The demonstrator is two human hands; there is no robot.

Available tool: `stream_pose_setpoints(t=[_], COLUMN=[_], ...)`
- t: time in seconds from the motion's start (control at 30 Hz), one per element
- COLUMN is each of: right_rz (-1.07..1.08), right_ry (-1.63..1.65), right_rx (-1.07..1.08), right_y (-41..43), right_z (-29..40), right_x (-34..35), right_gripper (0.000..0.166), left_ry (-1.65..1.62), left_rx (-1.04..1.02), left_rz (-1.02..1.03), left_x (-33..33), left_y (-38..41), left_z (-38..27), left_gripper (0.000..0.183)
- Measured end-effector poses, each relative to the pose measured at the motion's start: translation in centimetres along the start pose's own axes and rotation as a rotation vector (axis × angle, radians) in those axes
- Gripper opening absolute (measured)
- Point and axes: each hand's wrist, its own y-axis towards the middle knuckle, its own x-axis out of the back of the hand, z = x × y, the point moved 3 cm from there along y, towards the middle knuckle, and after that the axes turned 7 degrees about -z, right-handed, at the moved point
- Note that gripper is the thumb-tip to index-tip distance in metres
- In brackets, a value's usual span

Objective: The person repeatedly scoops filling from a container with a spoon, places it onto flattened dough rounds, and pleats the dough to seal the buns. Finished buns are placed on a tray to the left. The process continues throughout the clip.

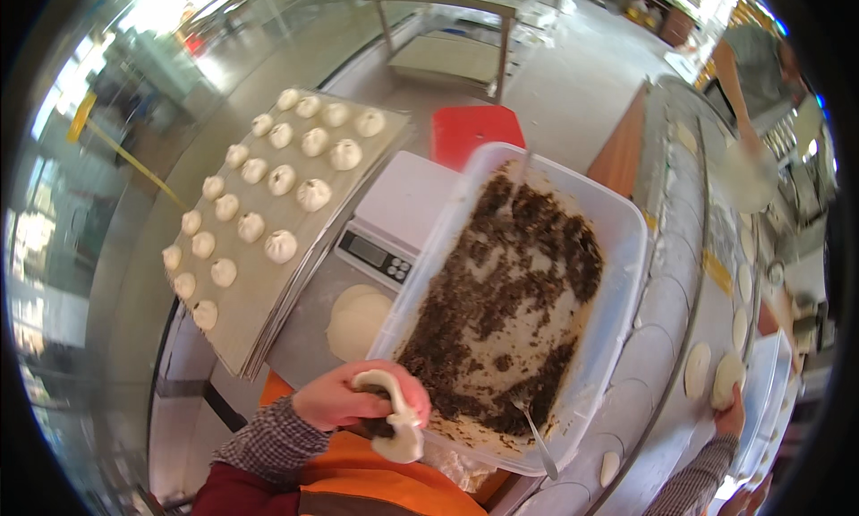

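Observation:
My left hand holds a folded dough wrapper with dark filling inside, just past the near left corner of a plastic tub. Dark chopped filling is spread over the tub's bottom and thinner in the middle. A metal fork leans on the tub's near rim, its tines in the filling. Stretched out to the far right, my right hand grips a dough round over the conveyor. Another dough round lies beside it. Flat dough rounds overlap left of the tub.
Pleated buns stand in rows on a tray at left. Between tray and tub sits a digital scale, with a red lid behind. Across the conveyor, a co-worker handles a blurred dough sheet.

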Motion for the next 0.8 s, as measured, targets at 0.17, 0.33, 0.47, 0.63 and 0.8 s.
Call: stream_pose_setpoints(t=[0.17, 0.33, 0.47, 0.63, 0.8], right_rz=[-0.131, -0.102, -0.18, -0.233, -0.278], right_ry=[-0.161, -0.061, 0.032, -0.042, 0.065], right_rx=[0.195, 0.197, 0.062, 0.293, 0.429], right_y=[-1.6, -1.1, -0.9, -2.7, -5.9], right_z=[0.6, 0.1, -0.3, -0.7, -0.7], right_x=[-3.6, -5.0, -3.0, -4.6, -6.4], right_gripper=[0.062, 0.057, 0.056, 0.057, 0.061], left_ry=[0.131, 0.234, 0.439, 0.532, 0.593], left_rx=[-0.131, -0.014, 0.121, 0.303, 0.456], left_rz=[-0.626, -0.74, -0.702, -0.581, -0.461], left_x=[7.3, 15.7, 16.9, 17.7, 17.5], left_y=[-5.7, -3.2, -0.9, 0.9, 1.8], left_z=[-1.3, 0.5, -0.1, -1.6, -2.3], left_gripper=[0.027, 0.032, 0.034, 0.032, 0.028])
